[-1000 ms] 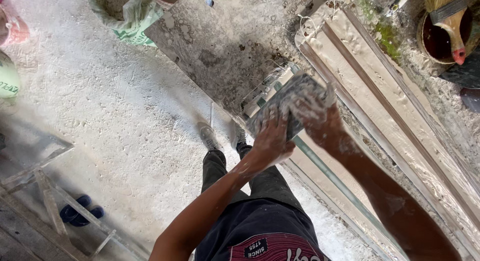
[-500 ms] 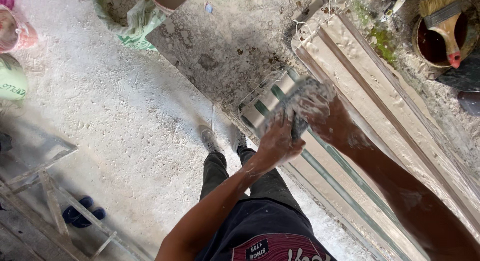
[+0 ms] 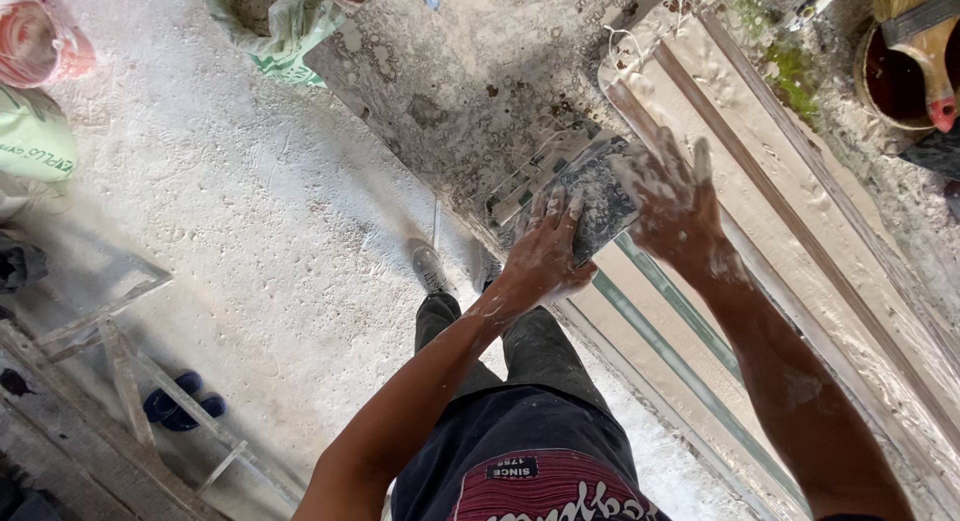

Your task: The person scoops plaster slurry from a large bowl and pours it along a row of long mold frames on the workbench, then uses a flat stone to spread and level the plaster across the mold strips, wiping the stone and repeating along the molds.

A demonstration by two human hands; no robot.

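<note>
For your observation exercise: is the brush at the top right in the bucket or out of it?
In. The brush stands in the round bucket of dark liquid, bristles up.

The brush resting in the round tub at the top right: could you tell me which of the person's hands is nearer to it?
Right. The right hand lies below-left of the brush; the left hand is farther left, on the grey pad.

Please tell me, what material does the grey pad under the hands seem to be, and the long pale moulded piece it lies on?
The grey rectangular pad looks like coarse abrasive sheet or sponge: matte, speckled, smeared white. The left hand presses on it; the right hand is at its edge. The long pale moulded piece looks like cast plaster or cement: chalky, dull, with ridges and dried smears. Neither is certain.
</note>
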